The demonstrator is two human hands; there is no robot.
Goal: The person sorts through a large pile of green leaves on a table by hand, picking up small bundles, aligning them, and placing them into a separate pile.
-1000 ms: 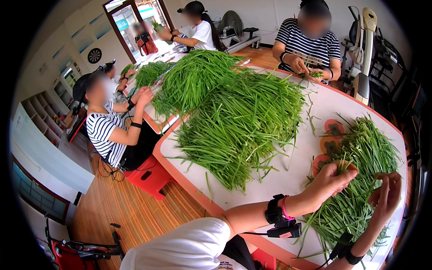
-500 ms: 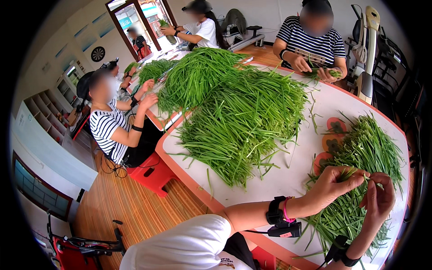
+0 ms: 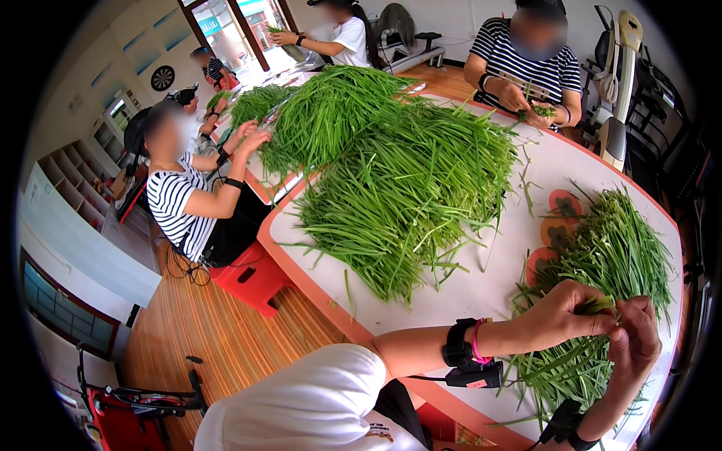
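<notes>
The left hand (image 3: 560, 316) and right hand (image 3: 635, 342) are pinching a few green stalks (image 3: 602, 306) between closed fingertips, above the near-right pile (image 3: 609, 263) on the white table (image 3: 481, 278). Advisably, grip close to the stalk ends and separate gently, preventing breakage.

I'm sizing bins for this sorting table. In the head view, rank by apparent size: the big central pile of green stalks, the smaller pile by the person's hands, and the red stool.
1. Central pile of green stalks, clearly largest.
2. Smaller pile by the hands.
3. Red stool, smallest, though it sits lower and farther off, so it looks reduced.
</notes>
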